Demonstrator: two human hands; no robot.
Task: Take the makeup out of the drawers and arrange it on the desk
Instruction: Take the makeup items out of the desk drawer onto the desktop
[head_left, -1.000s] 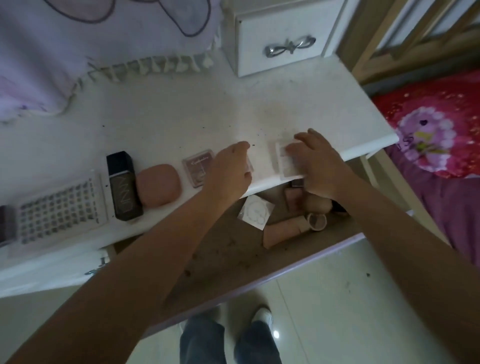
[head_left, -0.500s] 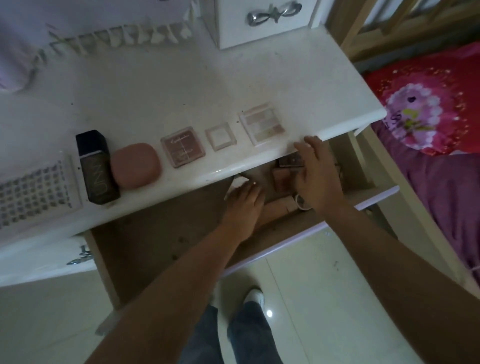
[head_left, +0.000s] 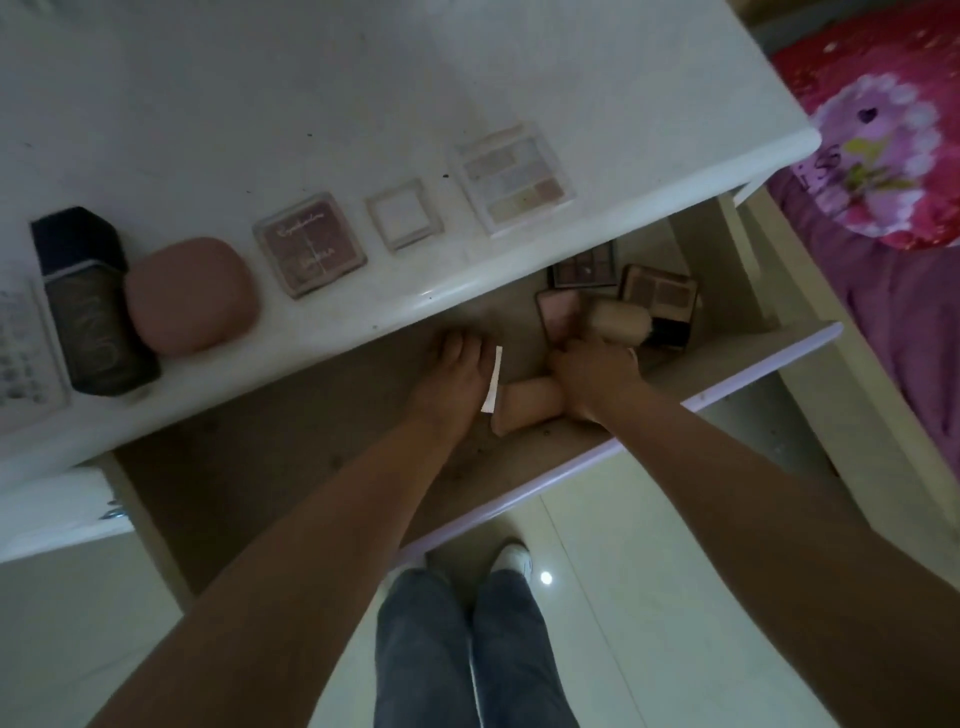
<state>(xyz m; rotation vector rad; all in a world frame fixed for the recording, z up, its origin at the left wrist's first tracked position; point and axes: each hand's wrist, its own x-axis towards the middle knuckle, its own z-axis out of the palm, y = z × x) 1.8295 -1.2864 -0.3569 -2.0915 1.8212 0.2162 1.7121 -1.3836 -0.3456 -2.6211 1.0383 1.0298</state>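
Peach-toned tube (head_left: 530, 410) on the drawer (head_left: 727, 382) floor is gripped by the right hand (head_left: 592, 376), a white flat packet (head_left: 492, 379) is pinched by the left hand (head_left: 452, 379), while five items are already lined on the desk (head_left: 311, 104) and several palettes (head_left: 657, 291) are left inside.

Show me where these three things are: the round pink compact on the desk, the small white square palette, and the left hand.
round pink compact (head_left: 191, 294), head view, middle of its lid.
small white square palette (head_left: 404, 213), head view, centre of its white pan.
left hand (head_left: 457, 382), head view, back of the hand.
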